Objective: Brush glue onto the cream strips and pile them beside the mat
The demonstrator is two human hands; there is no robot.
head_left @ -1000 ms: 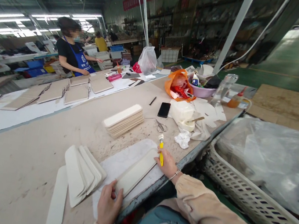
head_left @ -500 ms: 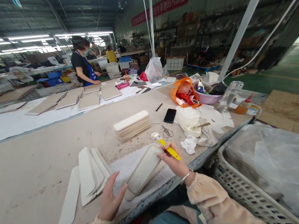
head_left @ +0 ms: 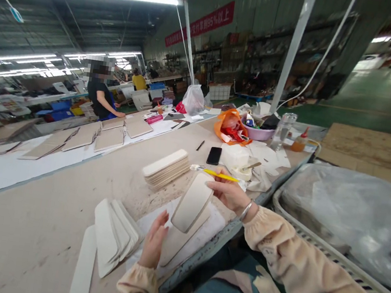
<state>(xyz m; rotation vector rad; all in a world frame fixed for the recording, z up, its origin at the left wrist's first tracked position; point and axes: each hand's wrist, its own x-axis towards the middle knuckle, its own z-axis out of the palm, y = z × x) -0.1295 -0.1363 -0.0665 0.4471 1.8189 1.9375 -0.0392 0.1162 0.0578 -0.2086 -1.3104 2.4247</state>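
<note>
My right hand (head_left: 230, 191) pinches the upper end of a pale, round-cornered panel (head_left: 193, 202), lifting it at a tilt. The same hand holds a yellow-handled brush (head_left: 222, 175), its bristles pointing left. Beside the panel's lower left edge is my left hand (head_left: 155, 239), fingers stretched out and nothing seen in it. Beneath the raised panel another panel (head_left: 177, 247) lies on a white sheet (head_left: 211, 224). Fanned-out white panels (head_left: 107, 231) lie left of my left hand, with a single panel (head_left: 83, 266) at their side. A neat panel stack (head_left: 165, 167) stands farther back.
Behind my right hand are a phone (head_left: 213, 156), a cream-coloured tub (head_left: 243, 171) and crumpled paper. An orange bag (head_left: 232, 126), a glass jar (head_left: 283, 132) and a glue bottle (head_left: 300, 141) stand farther back. A plastic-covered crate (head_left: 347, 206) adjoins the table's right edge. Another person (head_left: 101, 94) works across the table.
My right hand has raised the top panel off the one beneath and tilted it. The brush has turned nearly level. My left hand's fingers have drawn closer together. The view has shifted slightly.
</note>
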